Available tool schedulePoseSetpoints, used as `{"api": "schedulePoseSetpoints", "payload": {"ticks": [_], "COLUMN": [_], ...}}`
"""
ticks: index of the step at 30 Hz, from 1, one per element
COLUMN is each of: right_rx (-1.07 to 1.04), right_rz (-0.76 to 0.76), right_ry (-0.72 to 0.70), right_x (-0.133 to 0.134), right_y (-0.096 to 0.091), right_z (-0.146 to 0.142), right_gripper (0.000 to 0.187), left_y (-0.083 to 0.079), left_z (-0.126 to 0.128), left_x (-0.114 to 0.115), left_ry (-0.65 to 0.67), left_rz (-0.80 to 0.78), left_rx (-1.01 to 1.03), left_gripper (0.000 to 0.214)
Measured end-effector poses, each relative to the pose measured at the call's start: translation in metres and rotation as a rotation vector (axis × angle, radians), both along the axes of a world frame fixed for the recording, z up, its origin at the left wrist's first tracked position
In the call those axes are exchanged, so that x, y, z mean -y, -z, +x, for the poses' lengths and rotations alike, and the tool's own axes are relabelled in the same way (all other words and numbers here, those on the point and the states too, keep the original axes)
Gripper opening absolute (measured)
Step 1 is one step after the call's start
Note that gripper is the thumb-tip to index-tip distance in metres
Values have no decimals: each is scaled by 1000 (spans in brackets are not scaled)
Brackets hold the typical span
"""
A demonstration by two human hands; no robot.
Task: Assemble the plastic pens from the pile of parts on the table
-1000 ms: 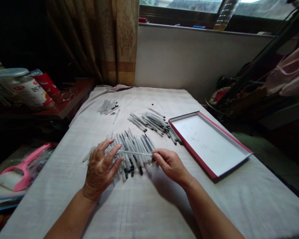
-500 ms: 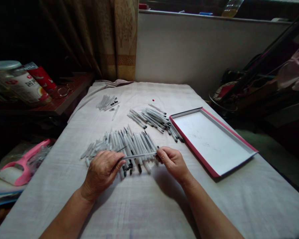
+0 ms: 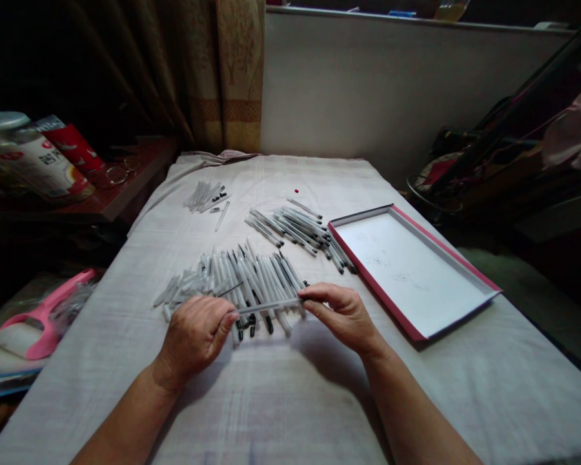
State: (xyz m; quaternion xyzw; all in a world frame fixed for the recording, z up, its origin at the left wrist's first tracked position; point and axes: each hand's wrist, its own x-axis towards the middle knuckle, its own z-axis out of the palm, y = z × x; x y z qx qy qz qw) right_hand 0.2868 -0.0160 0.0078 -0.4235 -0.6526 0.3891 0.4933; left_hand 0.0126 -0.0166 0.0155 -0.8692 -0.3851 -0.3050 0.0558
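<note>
Between my two hands a slim translucent pen (image 3: 270,305) is held level above a loose pile of pen parts (image 3: 223,271). My left hand (image 3: 198,332) is closed round its left end, thumb on top. With thumb and fingertips my right hand (image 3: 341,316) pinches the right end, where a dark tip shows. Clear caps and barrels lie in the pile just beyond my left hand, and several black end pieces stick out below the pen. Farther back lies a heap of pens with dark ends (image 3: 295,229), touching the box lid's left side.
A shallow pink-edged box lid (image 3: 407,278) lies at the right with faint marks inside. Back left are small clear parts and black plugs (image 3: 206,196). A red bit (image 3: 297,191) lies near the far edge. Left of the table are a pink tape dispenser (image 3: 48,316) and a jar (image 3: 33,155).
My right hand's fingers have shifted from a curled grip to a straighter pinch at the pen's end. The pen stays between both hands. The view has tipped slightly downward.
</note>
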Motion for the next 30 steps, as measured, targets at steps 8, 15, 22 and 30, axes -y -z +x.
{"api": "schedulePoseSetpoints", "payload": {"ticks": [8, 15, 22, 30], "right_rx": [6, 37, 52, 40], "right_rz": [-91, -61, -109, -140], "right_ry": [35, 57, 50, 57], "right_x": [-1, -1, -1, -2], "right_y": [1, 1, 2, 2], "right_z": [1, 1, 0, -1], "right_gripper": [26, 14, 20, 17], "left_y": [-2, 1, 2, 2], "left_z": [2, 0, -1, 0], "left_x": [0, -2, -2, -2], "left_ry": [-19, -16, -17, -16], "left_rz": [31, 48, 55, 57], "left_rx": [-9, -32, -47, -66], "left_gripper": [38, 37, 36, 38]}}
